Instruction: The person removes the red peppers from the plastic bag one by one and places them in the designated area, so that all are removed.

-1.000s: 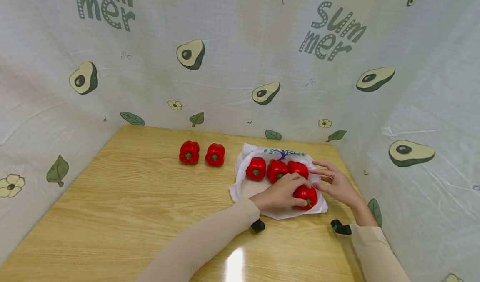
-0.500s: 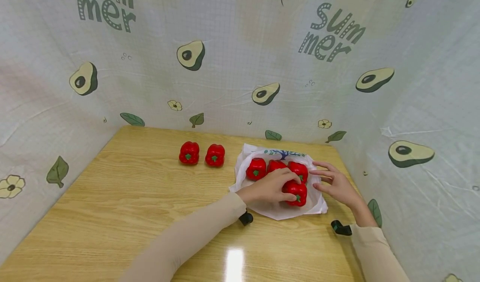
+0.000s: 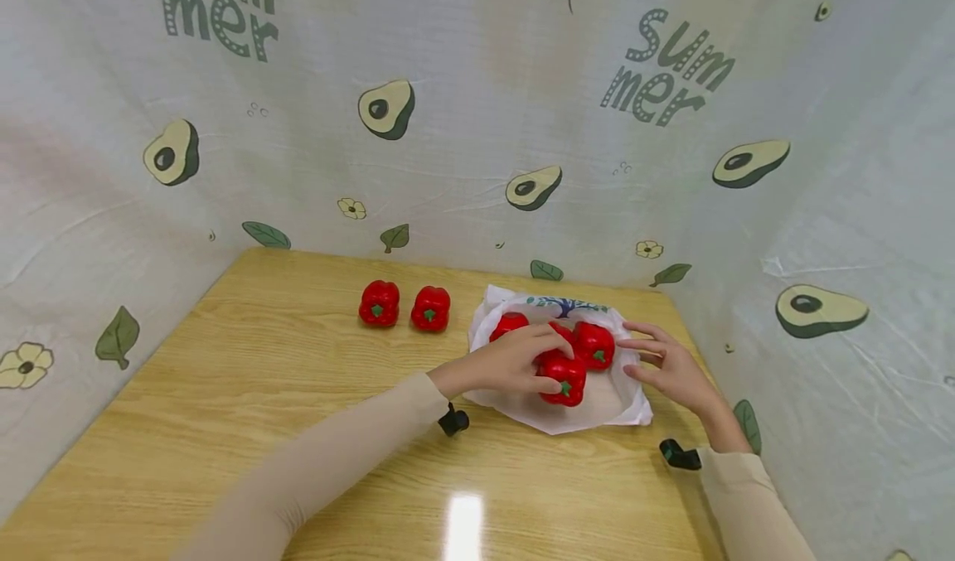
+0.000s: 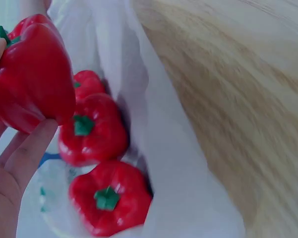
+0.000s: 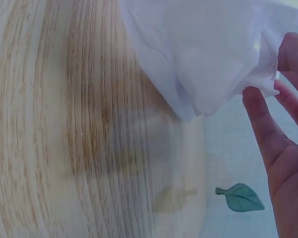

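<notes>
In the head view my left hand (image 3: 515, 358) reaches over a white bag (image 3: 604, 403) and grips a red bell pepper (image 3: 570, 379) with a green stem. The left wrist view shows that bell pepper (image 4: 37, 74) between thumb and fingers, above other peppers in the bag. Three more lie inside: a right one (image 3: 594, 345), a middle one mostly covered by my hand, and a left one (image 3: 507, 325) partly covered. My right hand (image 3: 667, 370) touches the bag's right edge with spread fingers; the right wrist view shows fingertips against the bag's side (image 5: 208, 59).
Two more red bell peppers, one left (image 3: 379, 303) and one right (image 3: 430, 309), stand on the wooden table (image 3: 298, 379) left of the bag. A printed cloth (image 3: 448, 171) hangs behind and along both sides of the table.
My left hand has moved left across the bag with the bell pepper, from its right side toward the middle. The right-hand pepper inside is more exposed now. My right hand has stayed put.
</notes>
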